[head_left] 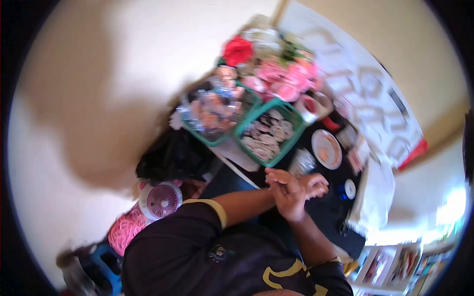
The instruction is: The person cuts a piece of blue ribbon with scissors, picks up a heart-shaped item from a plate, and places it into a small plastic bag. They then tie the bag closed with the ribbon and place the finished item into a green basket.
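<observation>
My forearms cross at the wrists above the dark table, and the picture is somewhat blurred. My left hand (314, 186), reaching in from the left, lies behind the right one with its fingers loosely bent; I see nothing in it. In front, my right hand (288, 195) overlaps the left wrist, its fingers stretched toward the upper left and nothing visible in its palm. Just beyond the hands lies a clear plastic packet (302, 162). Near them stands a green basket (280, 160) holding many small pale and dark pieces (269, 135).
Another green basket (213, 143) holds plastic-wrapped items. Artificial flowers (284, 79) stand behind. On the table are a round white dish (327, 149), a blue spool (348, 189), scissors (343, 227) and a white bag (375, 192). A small fan (164, 201) and pink strands (127, 232) are at left.
</observation>
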Demonstrator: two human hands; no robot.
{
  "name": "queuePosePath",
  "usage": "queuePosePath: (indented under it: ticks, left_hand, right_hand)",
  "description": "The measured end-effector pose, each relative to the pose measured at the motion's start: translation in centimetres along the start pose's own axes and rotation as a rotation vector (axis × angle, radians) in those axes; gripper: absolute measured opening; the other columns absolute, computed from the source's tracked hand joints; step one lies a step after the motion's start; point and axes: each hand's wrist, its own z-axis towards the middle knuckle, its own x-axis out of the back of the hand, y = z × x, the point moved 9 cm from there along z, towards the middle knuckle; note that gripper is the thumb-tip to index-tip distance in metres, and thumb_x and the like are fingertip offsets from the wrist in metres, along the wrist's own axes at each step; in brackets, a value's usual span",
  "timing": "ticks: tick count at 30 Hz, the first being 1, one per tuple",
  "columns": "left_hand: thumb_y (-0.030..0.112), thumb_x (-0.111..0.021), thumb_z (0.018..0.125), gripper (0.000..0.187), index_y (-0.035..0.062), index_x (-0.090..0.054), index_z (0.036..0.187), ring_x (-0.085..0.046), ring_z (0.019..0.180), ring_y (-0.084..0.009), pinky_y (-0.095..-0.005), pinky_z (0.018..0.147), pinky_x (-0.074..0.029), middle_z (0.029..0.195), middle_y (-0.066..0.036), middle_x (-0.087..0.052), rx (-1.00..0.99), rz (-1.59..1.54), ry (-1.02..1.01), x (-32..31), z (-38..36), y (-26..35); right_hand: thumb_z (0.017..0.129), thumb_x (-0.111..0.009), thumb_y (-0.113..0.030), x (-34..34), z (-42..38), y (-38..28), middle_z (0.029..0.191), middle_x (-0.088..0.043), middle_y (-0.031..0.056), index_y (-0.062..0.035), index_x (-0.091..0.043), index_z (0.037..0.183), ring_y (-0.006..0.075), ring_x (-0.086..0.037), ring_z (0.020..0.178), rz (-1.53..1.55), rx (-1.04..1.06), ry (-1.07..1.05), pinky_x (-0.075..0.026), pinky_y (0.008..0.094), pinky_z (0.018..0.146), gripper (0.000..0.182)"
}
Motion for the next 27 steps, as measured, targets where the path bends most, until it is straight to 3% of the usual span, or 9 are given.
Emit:
queuePosePath:
  ticks: [2, 4, 6, 12, 16, 19, 27]
  left_hand:
    - [0.024, -0.061, 0.095, 0.032, 0.0028, -0.052, 0.117, -0.059, 0.069, -0.0123, -0.0274, 0.062, -0.051, 0.093, -0.005, -0.06, -0.085, -0.108, -0.068, -0.1, 0.6, -0.6]
    - [0.026, -0.062, 0.094, 0.032, 0.0047, -0.052, 0.116, -0.059, 0.073, -0.0115, -0.0268, 0.063, -0.052, 0.095, -0.005, -0.059, 0.044, -0.264, -0.012, 0.2, -0.6, 1.2]
    - [0.027, -0.063, 0.094, 0.03, 0.0057, -0.052, 0.113, -0.059, 0.076, -0.01, -0.0241, 0.063, -0.051, 0.093, -0.005, -0.06, 0.218, 0.021, -0.044, 0.6, -0.1, 0.5]
    - [0.026, -0.063, 0.096, 0.022, 0.0086, -0.055, 0.106, -0.062, 0.08, -0.0091, -0.0225, 0.065, -0.052, 0.094, -0.004, -0.065, 0.324, 0.166, 0.052, -0.3, -0.7, 1.7]
    - [0.029, -0.062, 0.096, 0.025, 0.0084, -0.055, 0.109, -0.063, 0.087, -0.0114, -0.0258, 0.071, -0.054, 0.097, -0.005, -0.064, 0.317, 0.217, 0.071, -0.2, -0.7, 1.6]
    - [0.027, -0.062, 0.097, 0.025, 0.0071, -0.055, 0.11, -0.064, 0.086, -0.0113, -0.0251, 0.07, -0.055, 0.098, -0.005, -0.064, 0.321, 0.198, 0.091, 0.1, -0.7, 1.6]
    - [0.029, -0.062, 0.096, 0.028, 0.006, -0.057, 0.111, -0.064, 0.087, -0.0116, -0.0261, 0.072, -0.055, 0.099, -0.004, -0.062, 0.308, 0.197, 0.123, -0.1, -0.7, 2.1]
  right_hand:
    - [0.083, -0.07, 0.003, 5.9, -2.0, -1.1, 0.11, -0.065, 0.0181, -0.0004, -0.064, 0.099, 0.0284, -0.066, 0.099, -0.355, 0.112, 0.133, -0.053, 0.0326, 0.081, 0.017]
    - [0.082, -0.07, 0.003, 11.4, -4.9, -0.2, 0.109, -0.062, 0.0166, -0.0005, -0.065, 0.095, 0.0264, -0.064, 0.087, -0.471, 0.016, 0.277, -0.051, 0.031, 0.076, 0.015]
    - [0.083, -0.07, 0.003, 15.5, -7.9, 0.6, 0.104, -0.059, 0.0135, 0.0012, -0.065, 0.095, 0.0192, -0.057, 0.074, -0.49, 0.004, 0.429, -0.048, 0.0273, 0.062, 0.013]
    - [0.086, -0.067, 0.002, 20.8, -13.9, 5.2, 0.098, -0.062, 0.011, 0.0015, -0.064, 0.095, 0.0197, -0.062, 0.079, -0.395, -0.208, 0.74, -0.05, 0.0276, 0.064, 0.009]
    - [0.085, -0.067, 0.0, 19.7, -13.5, 5.7, 0.099, -0.064, 0.0123, -0.0007, -0.065, 0.096, 0.0256, -0.065, 0.087, -0.38, -0.188, 0.643, -0.053, 0.0325, 0.071, 0.012]
    - [0.082, -0.067, 0.0, 17.9, -12.6, 4.5, 0.102, -0.065, 0.0118, -0.0023, -0.066, 0.098, 0.0294, -0.063, 0.091, -0.477, -0.014, 0.47, -0.053, 0.0363, 0.078, 0.016]
    - [0.083, -0.066, -0.001, 17.4, -12.5, 4.2, 0.104, -0.065, 0.0104, -0.0031, -0.067, 0.101, 0.027, -0.063, 0.089, -0.592, -0.004, 0.43, -0.053, 0.0363, 0.077, 0.018]
